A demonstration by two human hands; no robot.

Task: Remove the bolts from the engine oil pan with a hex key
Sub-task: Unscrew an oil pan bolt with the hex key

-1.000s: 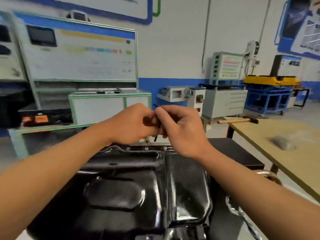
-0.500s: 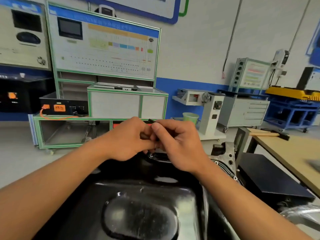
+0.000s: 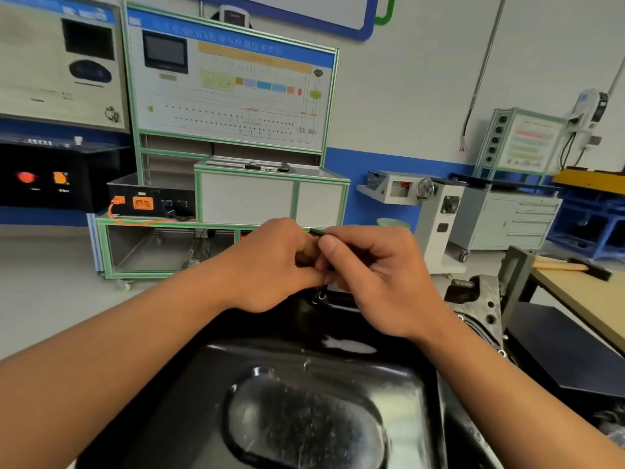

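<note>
A light wooden table stands at the right edge, and a wooden-handled hammer lies on its far end. The grey floor beyond carries a green-framed bench on casters and, farther right, a grey drawer cabinet.

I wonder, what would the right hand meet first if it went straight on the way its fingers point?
Most likely the left hand, touching the right hand where both seem to pinch the hex key.
</note>
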